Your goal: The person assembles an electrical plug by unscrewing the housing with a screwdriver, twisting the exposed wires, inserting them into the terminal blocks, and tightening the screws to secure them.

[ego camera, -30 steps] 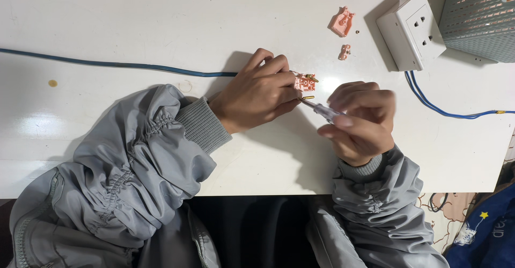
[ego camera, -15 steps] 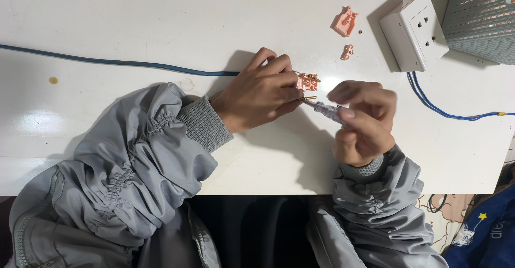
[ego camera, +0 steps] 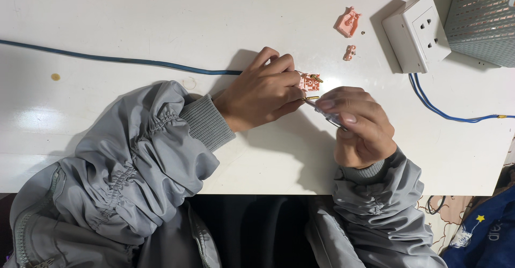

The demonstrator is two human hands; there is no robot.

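Over worktop (ego camera: 134, 26), left hand (ego camera: 263, 91) pinches pink plug insert (ego camera: 309, 81); right hand (ego camera: 357, 126) pinches screwdriver (ego camera: 322, 109) (tip points up-left, touching insert)

White table (ego camera: 134, 21), blue cable (ego camera: 107, 60), white socket box (ego camera: 417, 32), two pink plug pieces (ego camera: 347, 22), mesh basket (ego camera: 483, 16)

White table (ego camera: 134, 21) takes up most of the shot. Upper right there's a white wall socket (ego camera: 417, 32) lying flat, with a blue cable (ego camera: 445, 112) looping off it toward the right edge. Just left of the socket sit two loose pink plastic bits, a bigger one (ego camera: 347, 21) and a smaller one (ego camera: 350, 53) below it. Grey mesh basket (ego camera: 483, 18) in the top right corner. Small yellowish spot (ego camera: 55, 77) on the far left.
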